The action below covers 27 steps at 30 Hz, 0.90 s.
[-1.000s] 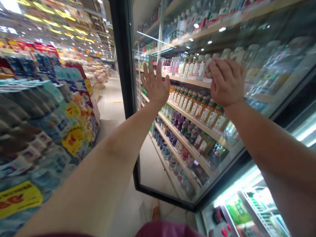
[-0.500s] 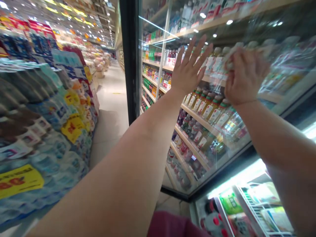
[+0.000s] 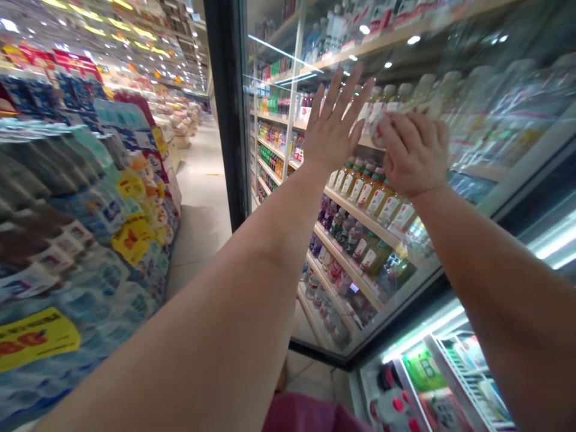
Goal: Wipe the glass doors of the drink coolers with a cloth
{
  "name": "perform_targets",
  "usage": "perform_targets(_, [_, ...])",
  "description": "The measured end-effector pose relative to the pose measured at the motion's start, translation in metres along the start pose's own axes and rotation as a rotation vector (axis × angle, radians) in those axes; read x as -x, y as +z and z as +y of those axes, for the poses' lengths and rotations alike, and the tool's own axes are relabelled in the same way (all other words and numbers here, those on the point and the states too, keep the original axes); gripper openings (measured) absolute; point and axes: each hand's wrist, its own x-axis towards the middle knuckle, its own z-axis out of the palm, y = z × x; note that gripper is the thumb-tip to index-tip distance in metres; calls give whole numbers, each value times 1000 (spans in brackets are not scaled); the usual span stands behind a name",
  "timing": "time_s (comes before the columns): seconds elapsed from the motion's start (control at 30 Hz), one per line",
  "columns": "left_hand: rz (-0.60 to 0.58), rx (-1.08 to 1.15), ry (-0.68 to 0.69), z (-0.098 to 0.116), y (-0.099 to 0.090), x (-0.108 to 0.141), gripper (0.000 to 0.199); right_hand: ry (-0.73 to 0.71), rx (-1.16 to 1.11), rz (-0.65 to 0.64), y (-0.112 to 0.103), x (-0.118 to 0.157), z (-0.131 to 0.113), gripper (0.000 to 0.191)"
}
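A glass cooler door (image 3: 382, 78) with a black frame stands swung open before me. My left hand (image 3: 330, 129) lies on the glass, its fingers spread and holding nothing. To its right, my right hand (image 3: 416, 150) presses a crumpled pale cloth (image 3: 378, 129) against the same pane, fingers curled over it. Most of the cloth is hidden under that hand. Through or in the glass appear shelves of bottles (image 3: 366, 195); whether these are seen through it or mirrored I cannot tell.
The lit cooler interior (image 3: 450, 372) at lower right holds bottles and packages on racks. On the left rises a stack of wrapped bottle packs (image 3: 103, 282) with yellow price signs (image 3: 38, 336). An aisle floor (image 3: 198, 228) runs between the stack and the door.
My right hand has slid left and slightly down across the glass with the cloth, closer to my left hand. My left hand stays spread on the pane; the view has shifted slightly.
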Motion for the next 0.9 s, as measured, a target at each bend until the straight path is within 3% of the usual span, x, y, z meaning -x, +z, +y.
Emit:
perform_targets(0.03, [-1, 23, -7, 0, 1, 0, 66, 6, 0, 0, -1, 0, -3, 59])
perform_targets(0.17, [58, -53, 58, -1, 3, 1, 65, 251, 84, 357, 9, -2, 3, 64])
perform_targets(0.2, [67, -70, 62, -1, 3, 2, 65, 271, 100, 397, 12, -2, 5, 65])
perform_targets(0.23, [63, -70, 53, 0, 3, 2, 65, 247, 108, 392, 14, -1, 7, 65])
perform_targets(0.33, [16, 4, -8, 1, 0, 1, 66, 16, 91, 214, 15, 2, 4, 63])
perform_targets(0.4, [6, 44, -22, 1, 0, 0, 66, -58, 78, 182, 15, 3, 1, 61])
perform_targets(0.5, [12, 57, -29, -1, 1, -1, 68, 108, 78, 320, 18, 3, 0, 64])
perform_targets(0.57, [3, 54, -30, -3, 3, -2, 68, 216, 88, 339, 19, 2, -1, 68])
perform_targets(0.63, [-4, 49, -22, -5, 6, -2, 67, 170, 100, 203, 14, 2, -3, 65])
perform_targets(0.73, [18, 29, 2, -9, 12, -1, 64, -24, 90, -94, 1, 4, -11, 59])
perform_targets(0.8, [50, -6, 50, -13, 18, -3, 63, -26, 83, -150, -8, 2, -16, 59])
perform_targets(0.87, [114, -132, 132, -19, 25, -6, 62, 137, 124, -68, -12, -3, -19, 59])
perform_targets(0.9, [178, -187, 163, -21, 28, -7, 62, 292, 166, 6, -12, -6, -20, 59])
